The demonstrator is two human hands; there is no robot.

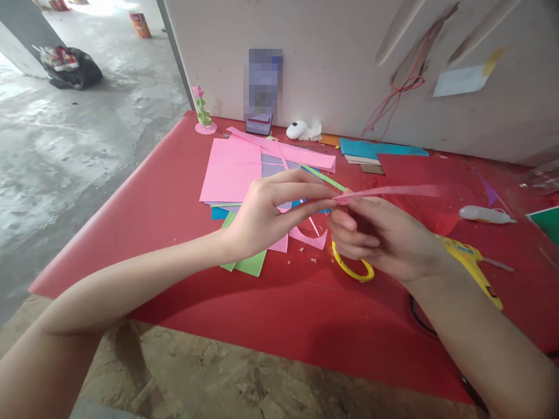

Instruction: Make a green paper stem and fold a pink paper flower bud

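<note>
Both hands meet over the red table (244,314), pinching one end of a pink paper strip (388,191). My left hand (275,212) comes from the left with its fingertips closed on that end. My right hand (379,233) grips the strip between thumb and fingers, and its free length points right, blurred. Beneath the right hand shows a yellow scissor handle (356,273); the rest of the scissors is hidden. Pink sheets (231,169) and green paper (251,263) lie under and behind my left hand. A curved pink paper scrap (310,237) rests between the hands.
A yellow glue gun (474,262) lies beside my right forearm, with a glue bottle (484,214) behind it. At the back stand a pink paper flower (201,110), a propped phone (262,93) and a white case (297,129). Blue paper (379,148) lies along the wall.
</note>
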